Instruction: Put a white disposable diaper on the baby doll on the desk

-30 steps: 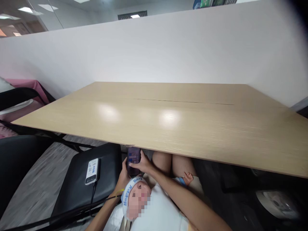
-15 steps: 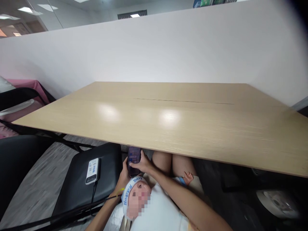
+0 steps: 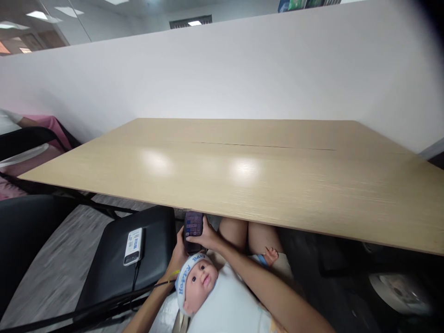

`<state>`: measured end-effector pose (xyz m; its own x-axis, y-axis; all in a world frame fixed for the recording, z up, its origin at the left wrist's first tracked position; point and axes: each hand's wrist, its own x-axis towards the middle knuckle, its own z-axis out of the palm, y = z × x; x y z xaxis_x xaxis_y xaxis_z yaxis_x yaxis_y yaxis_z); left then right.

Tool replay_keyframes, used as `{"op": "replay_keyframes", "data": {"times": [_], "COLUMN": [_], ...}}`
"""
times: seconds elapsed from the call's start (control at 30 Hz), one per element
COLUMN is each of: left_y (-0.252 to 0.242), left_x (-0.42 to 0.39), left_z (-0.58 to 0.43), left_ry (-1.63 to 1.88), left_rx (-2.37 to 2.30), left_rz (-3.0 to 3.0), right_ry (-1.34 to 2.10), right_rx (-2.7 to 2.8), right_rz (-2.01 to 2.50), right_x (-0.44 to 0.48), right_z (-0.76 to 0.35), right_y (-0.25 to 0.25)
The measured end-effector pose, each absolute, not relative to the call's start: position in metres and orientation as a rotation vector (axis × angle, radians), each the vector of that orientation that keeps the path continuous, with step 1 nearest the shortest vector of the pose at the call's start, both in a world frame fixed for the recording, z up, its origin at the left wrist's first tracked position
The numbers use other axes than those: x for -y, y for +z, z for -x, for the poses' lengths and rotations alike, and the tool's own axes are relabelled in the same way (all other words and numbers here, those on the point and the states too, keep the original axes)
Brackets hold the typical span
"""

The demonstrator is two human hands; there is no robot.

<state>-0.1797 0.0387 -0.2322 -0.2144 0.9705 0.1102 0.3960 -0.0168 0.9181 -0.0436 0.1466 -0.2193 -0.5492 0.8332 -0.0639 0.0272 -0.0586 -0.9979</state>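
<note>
Below the table's front edge, a dark smartphone (image 3: 193, 225) with a lit screen is held between both hands. My left hand (image 3: 180, 249) grips its left side, a yellow band on that wrist. My right hand (image 3: 208, 235) wraps round the right side, its thumb over the lower screen. A baby doll (image 3: 199, 282) in a white "Happy Baby" headband lies across my lap, its head just below the phone. My right forearm passes over the doll's white-clothed body. One small doll hand (image 3: 271, 256) shows by my thigh.
A wooden table (image 3: 222, 175) spans the view before a white partition (image 3: 222, 74). On the left, a black chair (image 3: 156, 231) carries a power bank (image 3: 133, 247) with a cable. Part of another person in pink and white sits at far left. A round white object (image 3: 398, 293) is low at right.
Both hands keep hold of the smartphone with almost no movement. At far left, part of the other person's arm has come into view.
</note>
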Motion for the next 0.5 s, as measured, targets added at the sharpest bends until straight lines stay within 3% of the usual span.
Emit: {"op": "replay_keyframes", "data": {"times": [0.5], "left_y": [-0.2284], "left_x": [-0.0375], "left_z": [0.1795], "left_ry": [1.179], "left_rx": [-1.633], "left_rz": [-1.402], "right_ry": [1.676], "right_rx": [1.572], "right_rz": [0.938], "right_x": [-0.1453], "right_z": [0.0429], "right_y": [-0.2148]}}
